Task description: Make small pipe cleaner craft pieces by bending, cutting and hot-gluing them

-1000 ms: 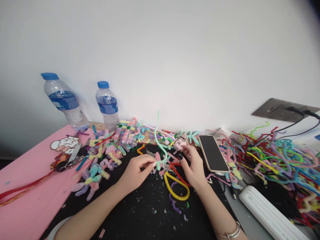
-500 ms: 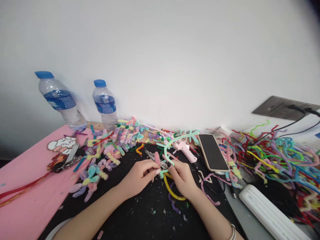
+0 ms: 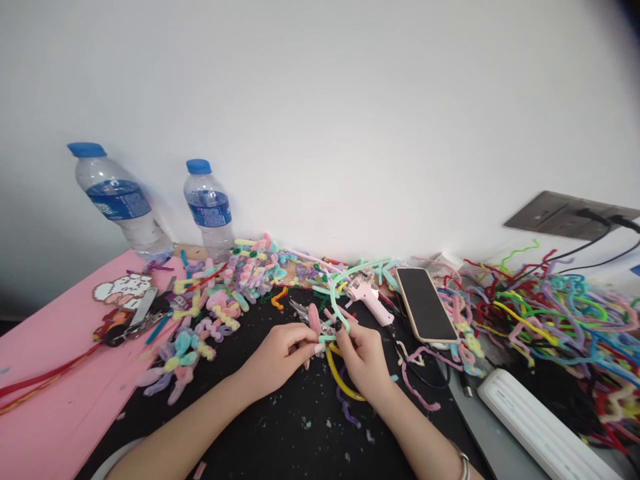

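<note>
1. Pinching the green fuzzy wire [image 3: 333, 297] between thumb and fingers of the right hand [image 3: 367, 360]; pinching its short end likewise with the left hand [image 3: 283, 357], thumb and forefinger nearly meeting.
2. Stretching a short length of wire across the narrow gap between both sets of fingertips; rising in a long bend from the right fingertips, then bowing rightward past the pink glue gun [image 3: 377, 308].
3. Pointing upward just beside the left fingertips, in the case of the pink loop [image 3: 314, 319]; cannot tell whether held too.
4. Bearing blue labels, on the left bottle [image 3: 145, 233] and the right bottle [image 3: 215, 235], with print too small to read; showing only a dark screen on the phone [image 3: 427, 305].
5. Spreading bare, scrap-dotted black mat [image 3: 300, 440] between the forearms; bordered on the left by the pink board [image 3: 45, 380], on the far right by the white bar [image 3: 540, 420].
6. Crowded beyond the hands by fuzzy shapes [image 3: 255, 273] along the foot of the wall [image 3: 350, 133]; partly tucked behind the right hand, as to the yellow handle [image 3: 343, 385].
</note>
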Demonstrator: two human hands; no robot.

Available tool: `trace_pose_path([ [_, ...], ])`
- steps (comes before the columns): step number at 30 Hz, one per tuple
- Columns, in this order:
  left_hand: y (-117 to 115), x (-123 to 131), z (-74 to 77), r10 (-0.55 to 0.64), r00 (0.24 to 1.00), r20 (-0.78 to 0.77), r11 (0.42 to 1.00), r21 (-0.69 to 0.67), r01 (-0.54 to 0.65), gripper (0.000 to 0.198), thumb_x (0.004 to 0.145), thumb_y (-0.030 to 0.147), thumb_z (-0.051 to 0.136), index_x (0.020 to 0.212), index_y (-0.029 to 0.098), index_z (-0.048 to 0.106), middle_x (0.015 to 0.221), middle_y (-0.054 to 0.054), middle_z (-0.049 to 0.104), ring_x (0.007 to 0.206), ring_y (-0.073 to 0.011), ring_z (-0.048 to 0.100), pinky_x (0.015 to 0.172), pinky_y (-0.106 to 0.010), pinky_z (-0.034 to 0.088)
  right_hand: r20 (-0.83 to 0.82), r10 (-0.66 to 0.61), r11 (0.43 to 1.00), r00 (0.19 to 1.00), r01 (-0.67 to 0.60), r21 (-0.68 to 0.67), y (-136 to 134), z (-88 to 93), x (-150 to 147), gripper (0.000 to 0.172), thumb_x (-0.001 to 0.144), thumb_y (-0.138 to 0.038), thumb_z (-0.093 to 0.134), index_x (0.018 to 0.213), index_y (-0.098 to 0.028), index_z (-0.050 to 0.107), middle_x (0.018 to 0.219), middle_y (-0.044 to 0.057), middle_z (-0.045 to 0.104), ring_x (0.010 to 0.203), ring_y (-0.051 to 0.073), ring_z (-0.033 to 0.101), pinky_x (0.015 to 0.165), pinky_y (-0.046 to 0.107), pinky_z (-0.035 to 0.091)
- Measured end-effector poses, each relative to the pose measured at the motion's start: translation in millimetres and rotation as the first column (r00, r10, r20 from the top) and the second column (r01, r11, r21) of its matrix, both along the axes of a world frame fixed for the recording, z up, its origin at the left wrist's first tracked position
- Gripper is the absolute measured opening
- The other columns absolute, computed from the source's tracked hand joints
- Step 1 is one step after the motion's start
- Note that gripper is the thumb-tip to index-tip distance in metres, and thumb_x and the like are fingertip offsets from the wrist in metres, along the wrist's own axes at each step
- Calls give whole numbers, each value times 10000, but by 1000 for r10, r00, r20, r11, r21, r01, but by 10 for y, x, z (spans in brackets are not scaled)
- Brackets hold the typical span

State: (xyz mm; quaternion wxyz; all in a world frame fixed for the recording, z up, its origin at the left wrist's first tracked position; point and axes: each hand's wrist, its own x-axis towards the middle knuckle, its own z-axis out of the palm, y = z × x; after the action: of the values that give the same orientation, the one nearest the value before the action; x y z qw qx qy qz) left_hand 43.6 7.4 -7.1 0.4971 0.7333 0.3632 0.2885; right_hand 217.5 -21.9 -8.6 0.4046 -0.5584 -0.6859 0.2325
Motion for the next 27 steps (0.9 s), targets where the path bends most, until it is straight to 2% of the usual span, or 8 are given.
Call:
trace_pose_path([
  [7, 20, -21, -2, 7, 1000, 17, 1000, -2, -7, 246, 856, 265, 471, 760, 151, 667, 652, -3, 568, 569, -122, 531, 570, -223, 427, 19, 63, 998, 998, -63, -2, 6, 9, 5, 333, 893, -280, 392, 576, -186, 430, 519, -45, 365, 471, 100, 331, 458, 227, 247],
  [12, 36, -28, -14, 0, 998, 64, 991, -134, 9, 259, 853, 293, 475, 719, 144, 640, 609, 2, 568, 519, -114, 516, 504, -214, 412, 5, 64, 998, 998, -64, -18, 5, 36, 39, 297, 879, -262, 391, 592, -190, 422, 522, -49, 340, 476, 103, 299, 466, 229, 248],
  [18, 53, -19, -16, 19, 990, 139, 961, -277, 20, 248, 828, 315, 509, 712, 134, 633, 596, -11, 600, 531, -126, 551, 544, -239, 464, 25, 102, 994, 994, -101, -28, 18, 7, 45, 300, 863, -206, 400, 563, -190, 392, 514, -51, 338, 476, 99, 305, 472, 230, 248],
  [27, 61, -23, -2, 85, 969, 233, 892, -452, 31, 266, 811, 348, 558, 681, 131, 640, 572, -2, 606, 533, -111, 556, 554, -223, 453, 77, 149, 989, 986, -146, -40, 13, 77, 9, 283, 843, -169, 405, 600, -169, 551, 506, -30, 470, 461, 107, 373, 475, 229, 293],
])
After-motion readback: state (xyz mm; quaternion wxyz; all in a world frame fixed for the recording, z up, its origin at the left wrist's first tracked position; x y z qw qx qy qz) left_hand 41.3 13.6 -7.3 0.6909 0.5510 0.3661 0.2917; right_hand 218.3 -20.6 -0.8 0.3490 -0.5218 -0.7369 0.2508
